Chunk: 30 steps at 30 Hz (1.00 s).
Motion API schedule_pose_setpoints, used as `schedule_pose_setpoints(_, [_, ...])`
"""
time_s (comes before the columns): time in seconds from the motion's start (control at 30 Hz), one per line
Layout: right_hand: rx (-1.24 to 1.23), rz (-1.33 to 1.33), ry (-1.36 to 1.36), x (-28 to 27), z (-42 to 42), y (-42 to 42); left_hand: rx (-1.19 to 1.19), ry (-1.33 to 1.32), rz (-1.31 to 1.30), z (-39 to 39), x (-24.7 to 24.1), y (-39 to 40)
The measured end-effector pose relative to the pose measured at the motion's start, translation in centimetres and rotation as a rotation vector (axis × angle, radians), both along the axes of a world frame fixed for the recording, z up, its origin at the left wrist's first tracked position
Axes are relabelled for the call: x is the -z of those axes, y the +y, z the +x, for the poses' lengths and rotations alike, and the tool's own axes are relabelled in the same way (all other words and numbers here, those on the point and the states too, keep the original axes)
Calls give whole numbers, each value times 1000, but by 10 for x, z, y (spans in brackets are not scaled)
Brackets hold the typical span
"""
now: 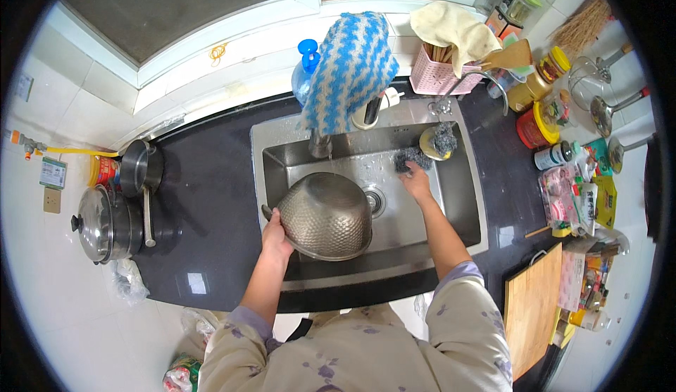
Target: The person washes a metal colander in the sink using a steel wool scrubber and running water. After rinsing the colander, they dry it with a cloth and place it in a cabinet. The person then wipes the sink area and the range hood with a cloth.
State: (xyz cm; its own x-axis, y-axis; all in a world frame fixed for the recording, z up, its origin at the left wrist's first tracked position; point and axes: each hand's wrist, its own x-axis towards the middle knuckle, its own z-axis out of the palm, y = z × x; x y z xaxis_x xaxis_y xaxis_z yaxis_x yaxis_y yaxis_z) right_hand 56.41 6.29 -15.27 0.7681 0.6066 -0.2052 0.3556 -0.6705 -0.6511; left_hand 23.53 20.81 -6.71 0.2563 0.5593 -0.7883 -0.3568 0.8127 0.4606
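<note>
My left hand point(277, 235) grips the handle of a hammered metal pot point(327, 217), tilted with its base up and away from me over the left part of the steel sink point(406, 228). Water drips from the faucet point(320, 145) just behind the pot. My right hand point(416, 180) holds a dark steel-wool scourer point(413, 160) at its fingertips, near the sink's back right. Beside it, another grey scourer point(444, 137) rests on a small yellowish dish point(432, 145). The drain point(374, 202) shows between the pot and my right forearm.
A blue-and-white cloth point(351, 70) hangs over the faucet. Behind the sink stands a pink utensil basket point(441, 77). A saucepan point(141, 167) and a lidded pot point(108, 225) stand at the left. Jars, packets and a wooden cutting board point(533, 307) line the right side.
</note>
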Motion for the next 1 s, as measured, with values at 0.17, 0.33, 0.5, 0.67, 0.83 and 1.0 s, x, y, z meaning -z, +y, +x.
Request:
schedule_pose_setpoints(0.17, [383,-217,-28,31,32,16,18,53,181,11,-41,6])
schedule_pose_setpoints(0.33, [285,-410,-258,58,51,39,206,137,453,17,-47,11])
schedule_pose_setpoints(0.5, [147,-232,-293,96,29,61,355,163,679,29,-57,10])
schedule_pose_setpoints(0.67, [-327,139,-358,118,-47,76,429,163,785,32,-70,20])
schedule_pose_setpoints(0.83, [-482,477,246,107,-137,125,467,174,882,30,-75,30])
schedule_pose_setpoints(1.0, [-465,459,583,116,-209,135,578,302,1062,20,-60,44])
